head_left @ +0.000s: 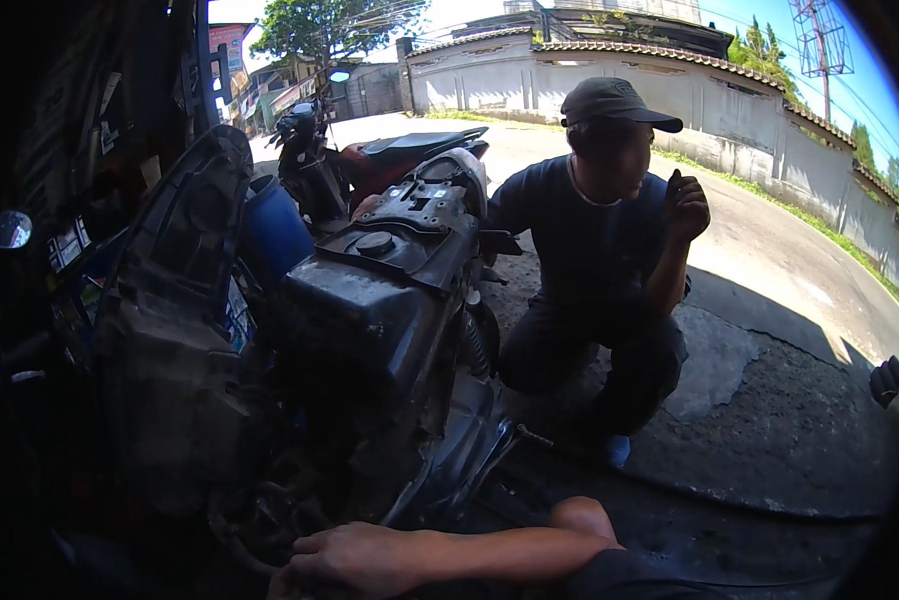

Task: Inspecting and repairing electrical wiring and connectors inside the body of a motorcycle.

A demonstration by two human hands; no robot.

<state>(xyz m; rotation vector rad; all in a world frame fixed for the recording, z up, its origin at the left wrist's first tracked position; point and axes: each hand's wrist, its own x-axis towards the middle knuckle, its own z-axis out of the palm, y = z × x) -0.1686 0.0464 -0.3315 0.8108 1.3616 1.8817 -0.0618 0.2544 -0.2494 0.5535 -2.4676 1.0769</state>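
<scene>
A partly stripped scooter stands in front of me, with a dark tank and its round cap uncovered. My right hand is low at the bottom edge, beside the shadowed lower part of the scooter. Its fingers are bent downward and closed; what they grip is hidden in the dark. The forearm runs in from the right, past a bare knee. My left hand cannot be made out. Left of the tank, a large dark plastic part stands upright.
A person in a cap squats right of the scooter, one hand raised, the other arm reaching behind it. A blue drum and another scooter stand beyond. A kick lever juts out. A walled road runs behind.
</scene>
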